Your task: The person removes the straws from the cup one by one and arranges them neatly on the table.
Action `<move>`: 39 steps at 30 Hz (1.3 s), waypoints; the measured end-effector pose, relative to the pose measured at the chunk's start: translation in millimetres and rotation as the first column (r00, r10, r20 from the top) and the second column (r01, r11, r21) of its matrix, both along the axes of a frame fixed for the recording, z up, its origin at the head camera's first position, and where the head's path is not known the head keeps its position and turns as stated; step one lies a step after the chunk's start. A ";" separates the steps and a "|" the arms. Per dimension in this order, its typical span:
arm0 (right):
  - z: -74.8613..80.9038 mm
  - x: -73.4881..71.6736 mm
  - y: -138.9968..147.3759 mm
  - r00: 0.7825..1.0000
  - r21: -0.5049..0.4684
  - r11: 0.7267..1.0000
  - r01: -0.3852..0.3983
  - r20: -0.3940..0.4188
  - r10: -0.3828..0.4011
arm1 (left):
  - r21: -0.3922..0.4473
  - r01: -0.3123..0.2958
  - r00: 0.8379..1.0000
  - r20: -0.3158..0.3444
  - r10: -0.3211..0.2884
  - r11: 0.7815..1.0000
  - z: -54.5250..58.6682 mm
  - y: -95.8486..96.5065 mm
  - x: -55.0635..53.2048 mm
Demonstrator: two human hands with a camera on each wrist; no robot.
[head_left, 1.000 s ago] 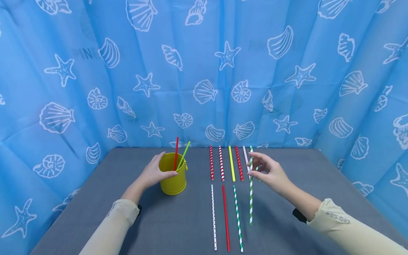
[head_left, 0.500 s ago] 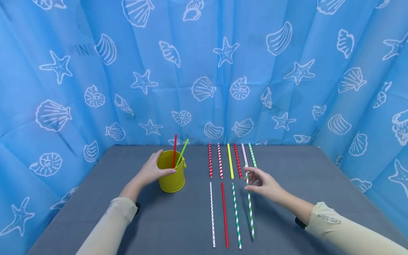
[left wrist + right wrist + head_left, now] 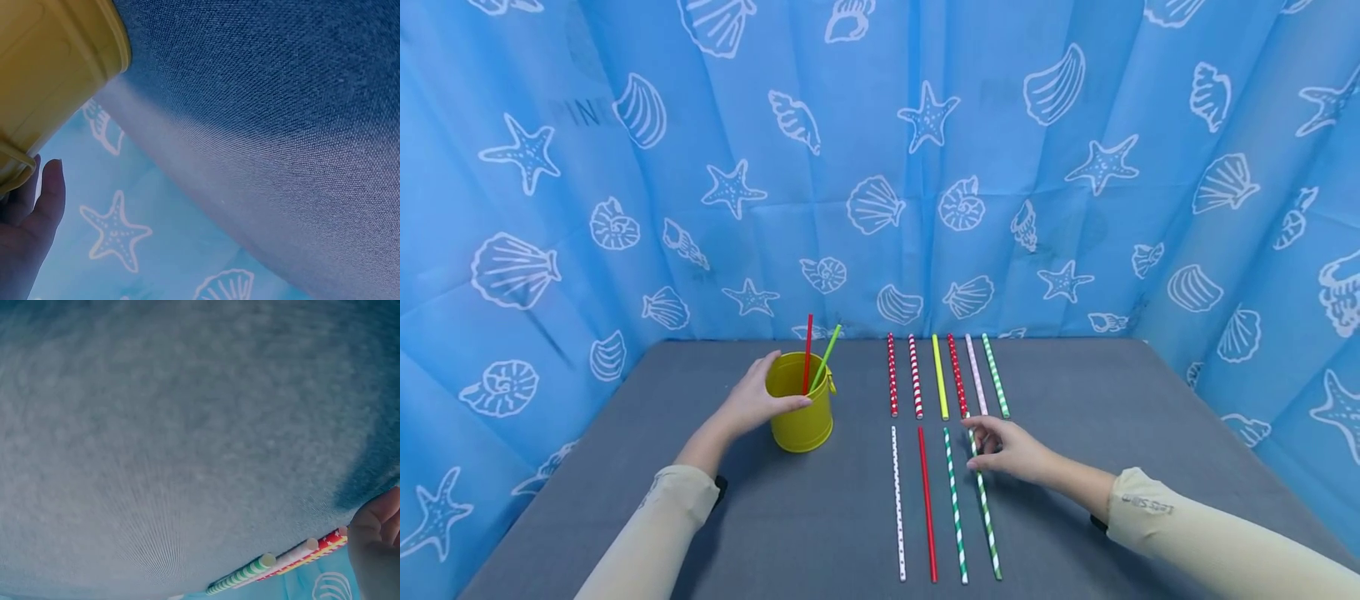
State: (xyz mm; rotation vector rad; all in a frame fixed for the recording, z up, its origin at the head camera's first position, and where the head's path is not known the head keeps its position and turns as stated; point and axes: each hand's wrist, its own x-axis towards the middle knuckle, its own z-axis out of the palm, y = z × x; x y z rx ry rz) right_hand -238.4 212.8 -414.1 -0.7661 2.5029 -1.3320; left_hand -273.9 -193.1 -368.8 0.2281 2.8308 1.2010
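Observation:
My left hand [image 3: 754, 407] grips the rim of a yellow bucket [image 3: 802, 427], its thumb along the near side. A red straw [image 3: 807, 354] and a lime green straw [image 3: 826, 360] lean inside it. To the right, my right hand [image 3: 1013, 450] pinches a green-and-white striped paper straw [image 3: 984, 508] near its far end. This straw lies along the right end of the near row, beside another green striped straw [image 3: 955, 504], a red straw [image 3: 927, 504] and a white dotted straw [image 3: 898, 504]. Whether it touches the cloth under my fingers is hard to tell.
Behind the near row lies a far row: red patterned straws [image 3: 892, 375], a yellow straw [image 3: 940, 377], a pale pink straw [image 3: 975, 371] and a light green striped straw [image 3: 996, 375]. A grey cloth covers the table [image 3: 1075, 383]; a blue shell-print curtain [image 3: 880, 167] surrounds it.
My right hand has brought the green-and-white striped straw nearer and slightly left, from over the far row down to the near row's right end. The left hand keeps its hold on the bucket.

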 end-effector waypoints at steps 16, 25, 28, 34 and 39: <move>2.3 5.6 4.3 0.995 0.197 0.977 -0.087 0.072 0.074 | -0.004 0.001 1.000 0.005 -0.001 1.000 -0.7 -0.1 -0.3; -18.5 -0.2 16.5 0.983 0.378 0.910 -0.171 -0.004 0.186 | -0.007 0.001 1.000 0.007 -0.001 1.000 0.6 -0.8 0.7; -39.9 -13.8 24.7 0.982 0.363 0.915 -0.178 0.005 0.189 | -0.007 0.003 1.000 0.013 -0.003 1.000 0.8 -1.2 0.8; -59.8 -32.9 32.2 0.978 0.337 0.920 -0.201 0.020 0.207 | -0.004 0.000 1.000 0.015 0.000 1.000 0.9 -1.0 0.0; -18.6 -14.9 19.2 0.980 0.325 0.926 -0.194 0.115 0.165 | 0.003 -0.004 1.000 0.022 0.004 1.000 0.4 -0.2 0.2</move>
